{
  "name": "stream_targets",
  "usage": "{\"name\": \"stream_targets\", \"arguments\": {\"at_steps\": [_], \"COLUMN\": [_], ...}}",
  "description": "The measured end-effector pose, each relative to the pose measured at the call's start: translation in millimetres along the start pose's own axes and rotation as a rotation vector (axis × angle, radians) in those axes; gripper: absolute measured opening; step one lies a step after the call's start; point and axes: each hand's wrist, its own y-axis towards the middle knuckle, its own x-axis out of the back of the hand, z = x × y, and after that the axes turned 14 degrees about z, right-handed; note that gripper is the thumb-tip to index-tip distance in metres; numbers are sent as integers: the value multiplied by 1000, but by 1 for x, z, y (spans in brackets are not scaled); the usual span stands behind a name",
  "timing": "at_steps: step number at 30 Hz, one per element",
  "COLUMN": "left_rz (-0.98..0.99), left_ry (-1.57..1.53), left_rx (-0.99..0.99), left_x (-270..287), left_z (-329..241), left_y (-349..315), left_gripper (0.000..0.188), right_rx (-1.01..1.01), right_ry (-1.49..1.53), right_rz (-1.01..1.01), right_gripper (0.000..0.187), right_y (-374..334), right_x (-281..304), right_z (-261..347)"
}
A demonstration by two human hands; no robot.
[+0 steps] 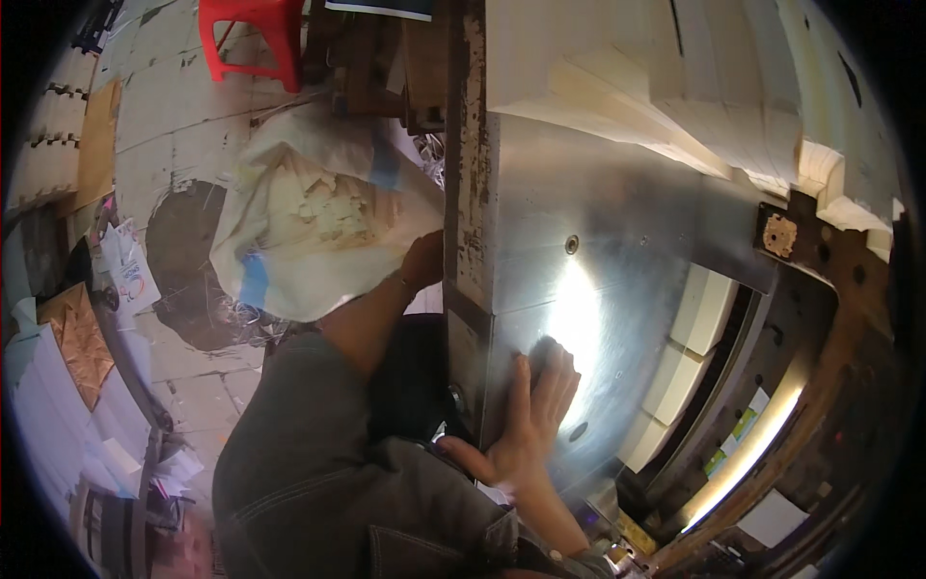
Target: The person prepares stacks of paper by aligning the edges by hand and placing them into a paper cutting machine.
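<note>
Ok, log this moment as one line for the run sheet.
left hand: at metal table's edge, beside white sack | right hand: flat on shiny metal table, empty | cream sheet stacks: far side of table

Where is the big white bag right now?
In the head view the big white bag sits on the left side, down on the floor beside the shiny metal table, with the left hand at its right edge and a red stool beyond it.

left hand (422, 262) fingers hidden behind table edge (465, 241), bag (309, 212) contents perhaps paper scraps
</note>
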Motion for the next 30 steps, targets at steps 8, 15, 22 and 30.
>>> {"name": "stream_targets", "arguments": {"at_steps": [8,15,22,30], "left_rz": [-248,-160,-219,-341], "left_ry": [503,367,879,733], "left_rx": [104,-33,-121,-522], "left_x": [31,71,138,45], "left_z": [-125,-164,-232,-391], "left_y": [-37,-127,-170,-190], "left_gripper": [82,42,35,17], "right_rx": [-63,-3,185,274], "right_ry": [50,79,191,229], "right_rz": [-93,-95,-353,-452], "right_gripper": [109,112,111,92], "right_y": [1,3,-9,-37], "right_x": [-6,-8,-27,-43], "right_z": [-2,-16,-24,-26]}}
